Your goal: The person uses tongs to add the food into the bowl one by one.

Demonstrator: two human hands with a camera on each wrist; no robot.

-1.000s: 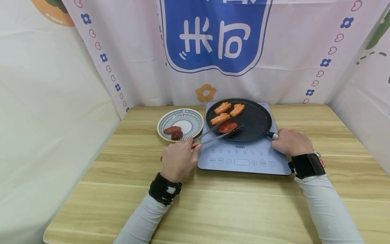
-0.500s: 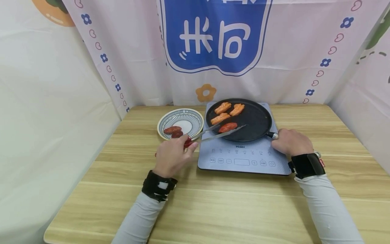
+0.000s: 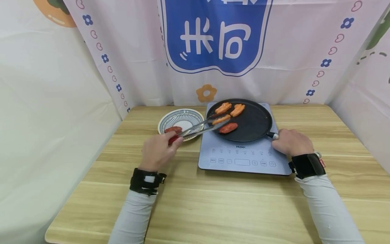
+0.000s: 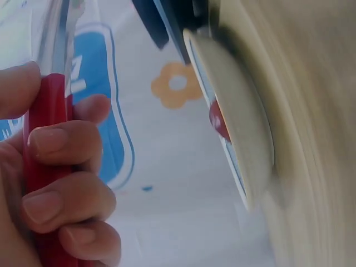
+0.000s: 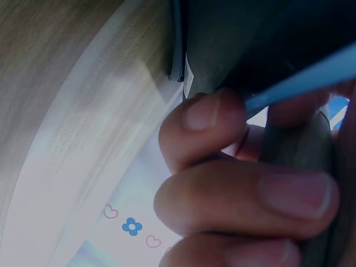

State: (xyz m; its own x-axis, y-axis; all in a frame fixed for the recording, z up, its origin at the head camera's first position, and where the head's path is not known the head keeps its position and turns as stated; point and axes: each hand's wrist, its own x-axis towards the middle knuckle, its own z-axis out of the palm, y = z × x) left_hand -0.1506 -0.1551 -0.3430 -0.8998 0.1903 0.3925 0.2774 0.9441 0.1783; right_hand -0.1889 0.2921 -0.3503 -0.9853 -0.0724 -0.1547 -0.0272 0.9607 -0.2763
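Note:
My left hand (image 3: 156,150) holds red-handled metal tongs (image 4: 50,105), fingers curled round the grip. The hand is at the front of the patterned plate (image 3: 191,111), and the tongs reach right over the black frying pan (image 3: 254,117). Their tips overlap the nearest of three ridged orange food pieces (image 3: 223,107) in the head view. Just in front of the tips, a glossy dark-red oval food piece (image 3: 228,128) lies in the pan. A similar red piece (image 3: 173,129) sits on the plate, partly behind my hand. My right hand (image 3: 292,142) grips the pan's handle (image 3: 272,135).
Under the pan is a light-blue Haier induction cooktop (image 3: 246,152) with touch buttons along its front. All stands on a wooden table (image 3: 213,206). A printed cloth (image 3: 143,74) hangs right behind the plate and cooktop, with pale cloth walls at both sides.
The tongs have spread and come off the dark-red piece, which stays in the pan. My left hand has drawn back left toward the plate. The right hand keeps its place.

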